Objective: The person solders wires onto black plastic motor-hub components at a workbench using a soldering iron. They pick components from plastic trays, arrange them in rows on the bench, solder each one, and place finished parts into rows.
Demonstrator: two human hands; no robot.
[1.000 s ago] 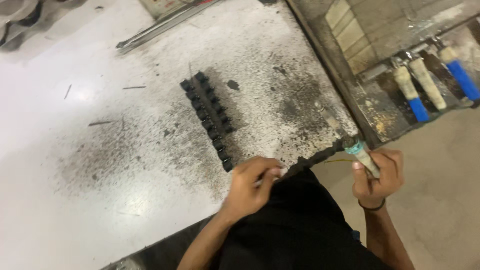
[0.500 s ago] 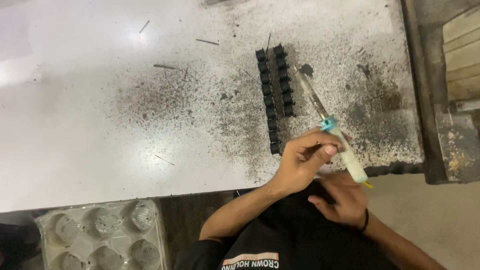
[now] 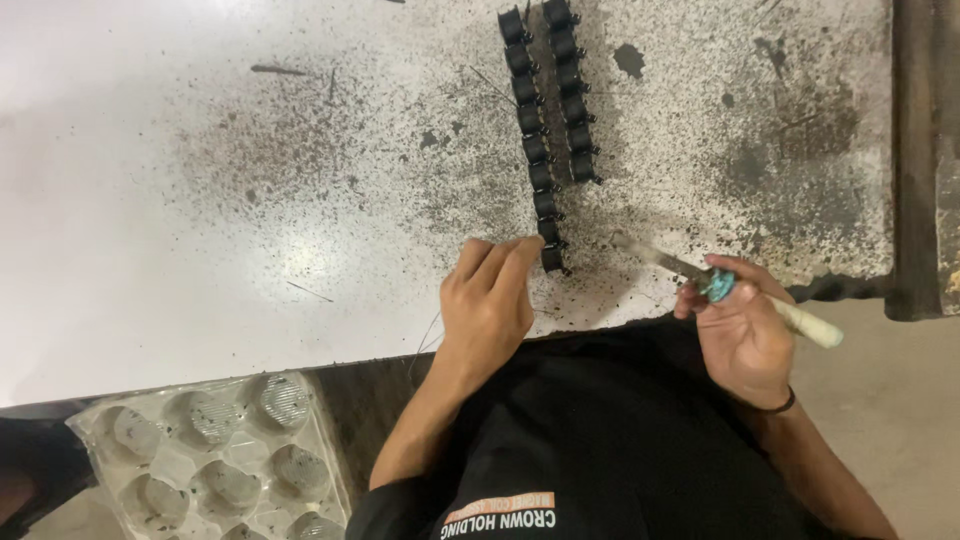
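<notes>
Near the front edge of the speckled table (image 3: 200, 250), two close rows of small black parts (image 3: 548, 120), running away from the body, dark and knobbly, each alike, lying among black dust and flecks; nearest part of the left row (image 3: 552, 258) touched by the fingertips of the left hand (image 3: 487, 300); far ends of both rows cut off by the top of the frame; exact shape of each part too small to make out. Left hand palm down, fingers together and bent at the tips, pressing on or pinching that last part, grip itself hidden under the fingers. Right hand (image 3: 745, 330) just off the table's edge, closed round a thin tool (image 3: 730, 285) with a pale handle, a teal collar and a slim metal tip aimed toward the rows; tip blurred. Below the table's left side, a clear plastic tray (image 3: 210, 460) with round cups, partly cut off; black shirt filling the lower middle.
</notes>
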